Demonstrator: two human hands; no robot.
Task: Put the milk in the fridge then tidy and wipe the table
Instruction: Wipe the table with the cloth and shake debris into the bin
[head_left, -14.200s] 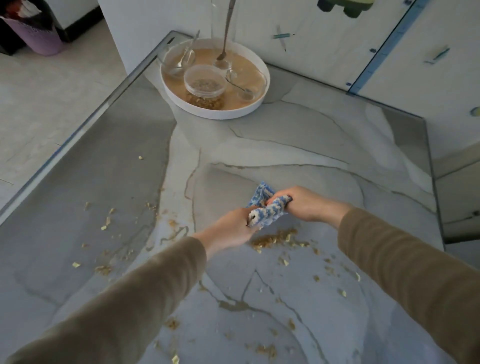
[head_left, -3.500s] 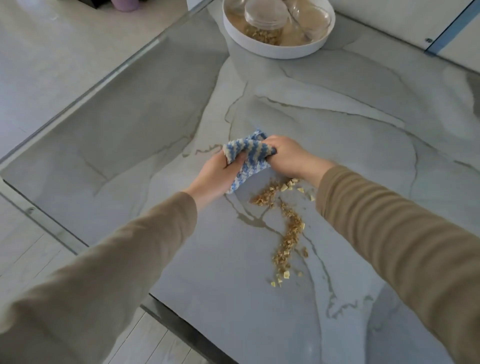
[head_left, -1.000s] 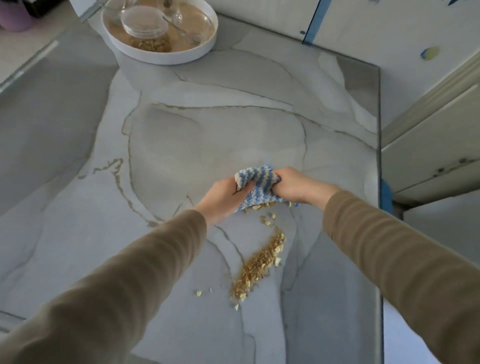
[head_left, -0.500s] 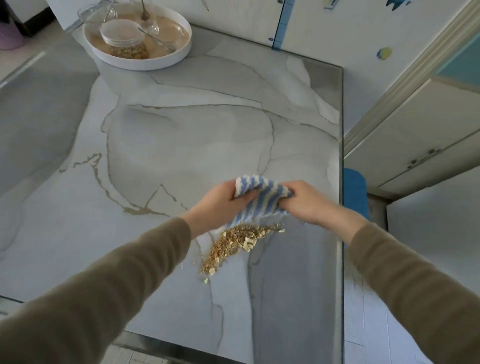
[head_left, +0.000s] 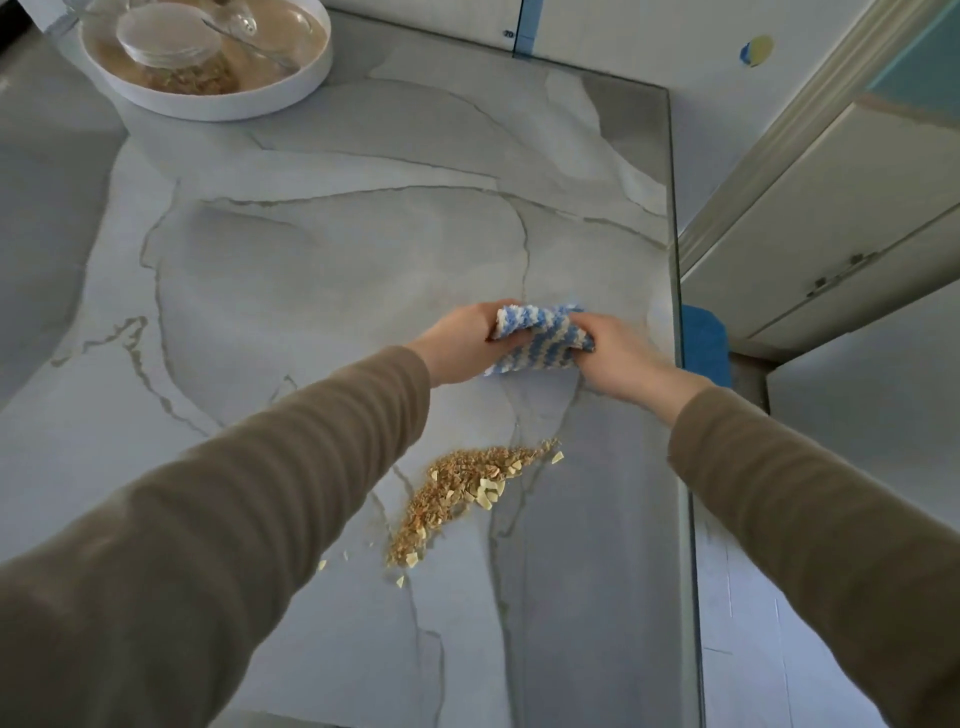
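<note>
A blue-and-white striped cloth (head_left: 540, 338) is bunched between both hands above the grey marble table (head_left: 322, 249). My left hand (head_left: 462, 343) grips its left end and my right hand (head_left: 618, 358) grips its right end. Nearer to me, a heap of tan crumbs and pale flakes (head_left: 457, 493) lies on the table in a slanted line, apart from the cloth. No milk or fridge is in view.
A round white tray (head_left: 311, 73) with a glass jar (head_left: 176, 57) of cereal and glass dishes sits at the far left corner. The table's right edge (head_left: 680, 415) runs close to my right hand. A blue object (head_left: 704, 348) stands on the floor beyond it, by pale cabinets.
The cloth has moved away from the crumb heap, farther from me and toward the right edge. Earlier the crumbs were scattered over the table; now they lie in one heap.
</note>
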